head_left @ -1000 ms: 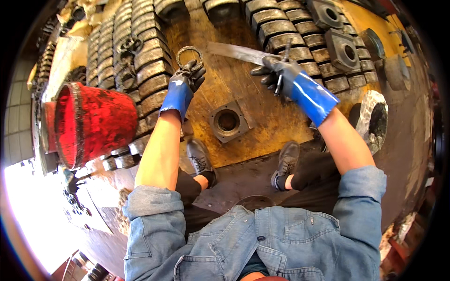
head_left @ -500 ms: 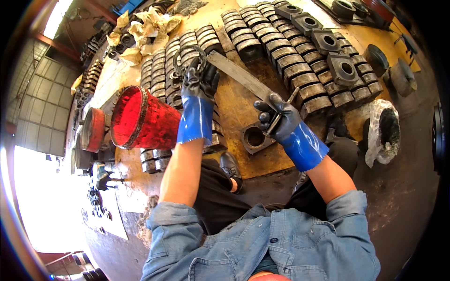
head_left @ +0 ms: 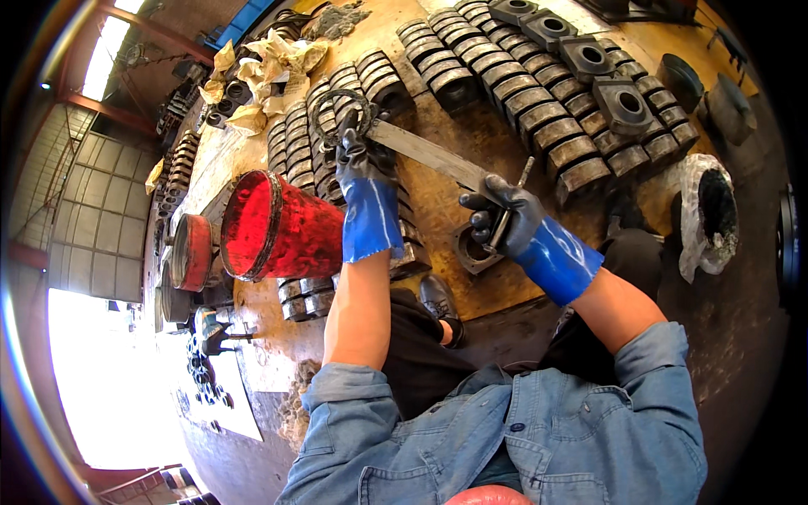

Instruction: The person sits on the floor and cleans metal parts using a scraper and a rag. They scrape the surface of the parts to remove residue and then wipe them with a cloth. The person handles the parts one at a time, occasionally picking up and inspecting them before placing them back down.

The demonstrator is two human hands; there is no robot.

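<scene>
My left hand (head_left: 367, 156), in a black and blue rubber glove, is closed on a thin dark metal ring (head_left: 340, 93) held up above the parts. My right hand (head_left: 515, 217), gloved alike, grips a long flat grey metal bar (head_left: 433, 154) that looks like a file. Its far end meets the ring's lower right edge beside my left fingers; whether they touch is unclear. A thin rod (head_left: 526, 172) also passes through my right hand and sticks out at both ends. Beneath that hand lies a square casting (head_left: 465, 244) with a round hole, partly covered.
Rows of curved metal blocks (head_left: 539, 126) stand ahead and to the right, with square flanged castings (head_left: 621, 106) on top. A red bucket (head_left: 307, 231) lies tipped by my left forearm. A plastic-wrapped ring part (head_left: 692, 219) stands at right, a power tool (head_left: 210, 331) at left.
The scene has shifted rightward in the picture. The ring now shows more face-on, and the bar's far end sits lower against its edge. Both hands keep their hold.
</scene>
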